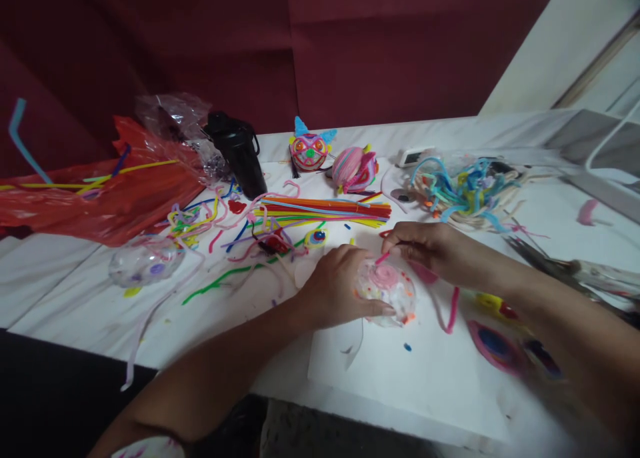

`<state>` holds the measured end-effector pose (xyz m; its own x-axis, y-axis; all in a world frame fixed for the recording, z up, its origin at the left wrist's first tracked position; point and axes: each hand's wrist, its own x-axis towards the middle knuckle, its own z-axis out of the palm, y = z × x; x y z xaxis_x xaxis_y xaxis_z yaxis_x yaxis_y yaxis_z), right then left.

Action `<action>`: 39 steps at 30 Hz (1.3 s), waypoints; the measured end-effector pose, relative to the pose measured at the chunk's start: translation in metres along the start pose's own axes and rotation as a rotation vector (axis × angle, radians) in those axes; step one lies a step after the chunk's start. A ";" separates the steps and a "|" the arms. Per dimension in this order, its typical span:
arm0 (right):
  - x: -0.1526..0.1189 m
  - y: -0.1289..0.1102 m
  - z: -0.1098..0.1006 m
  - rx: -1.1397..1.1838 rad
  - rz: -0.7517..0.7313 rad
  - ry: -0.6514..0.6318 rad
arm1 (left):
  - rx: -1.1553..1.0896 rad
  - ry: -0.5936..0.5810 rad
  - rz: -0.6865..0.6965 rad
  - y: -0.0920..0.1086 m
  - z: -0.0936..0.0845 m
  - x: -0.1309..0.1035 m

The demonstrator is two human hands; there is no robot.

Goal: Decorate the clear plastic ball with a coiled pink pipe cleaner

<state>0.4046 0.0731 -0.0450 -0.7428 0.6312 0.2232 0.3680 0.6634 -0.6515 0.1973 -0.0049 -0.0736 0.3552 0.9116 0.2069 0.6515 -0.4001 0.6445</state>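
Left hand [336, 286]: closed around the left edge of a clear, round plastic piece with coloured beads and a pink coiled centre [386, 290], pressing it flat on the white sheet of paper [425, 371] at centre near. Thumb lies along its near rim.

Right hand [425, 248]: fingertips pinched on the end of a pink pipe cleaner [383, 258], which touches the far edge of the coil. The cleaner's loose remainder appears to trail right and near across the paper (blur makes the link uncertain).

Progress, judged from layout: the pink spiral fills roughly the middle of the round piece; its outer ring shows only beads, so coiling seems partway done. Two finished fuzzy figures, a round cat-like face with blue ears [309, 150] and a pink striped ball shape [353, 168], stand at the far edge. A second clear beaded round piece [145, 261] lies left. Blurred pink-and-blue ovals [497, 346] sit right near.

Containers:
- Red plastic bag [95, 198], far left, holding long straight pipe cleaners; yellow ends stick out.
- Crumpled clear plastic bag [175, 118] behind it; contents not legible.
- Black cylindrical container [240, 155], leaning; inside not visible.

Loose stock: a bundle of straight multicoloured pipe cleaners [325, 211] beyond the hands; a tangle of blue and cream cleaners [465, 191] far right.
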 end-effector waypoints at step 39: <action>-0.004 -0.011 0.007 -0.132 -0.010 0.051 | 0.278 0.108 0.153 0.005 -0.001 -0.008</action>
<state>0.3995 0.0607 -0.0435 -0.7186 0.6417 0.2681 0.4338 0.7149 -0.5484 0.1971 -0.0139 -0.0709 0.3997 0.8376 0.3724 0.7594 -0.5301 0.3771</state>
